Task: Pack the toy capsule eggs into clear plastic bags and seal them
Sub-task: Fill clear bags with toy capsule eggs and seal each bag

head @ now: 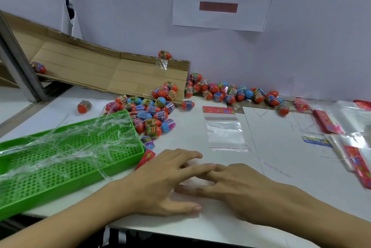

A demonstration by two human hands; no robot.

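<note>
Several toy capsule eggs lie in a pile (pixel 152 110) right of the green tray, and more eggs (pixel 230 91) line the wall. One empty clear bag with a pink header (pixel 223 129) lies flat in the middle of the table. My left hand (pixel 160 179) and my right hand (pixel 241 189) rest flat on the white table near the front edge, fingers straight, fingertips meeting. Neither hand holds anything that I can see.
A green perforated tray (pixel 124 167) holding clear plastic strips sits at the left. A folded cardboard sheet (pixel 112 71) leans at the back left, with an egg (pixel 165 54) on top. More bags with red headers (pixel 353 157) lie at the right.
</note>
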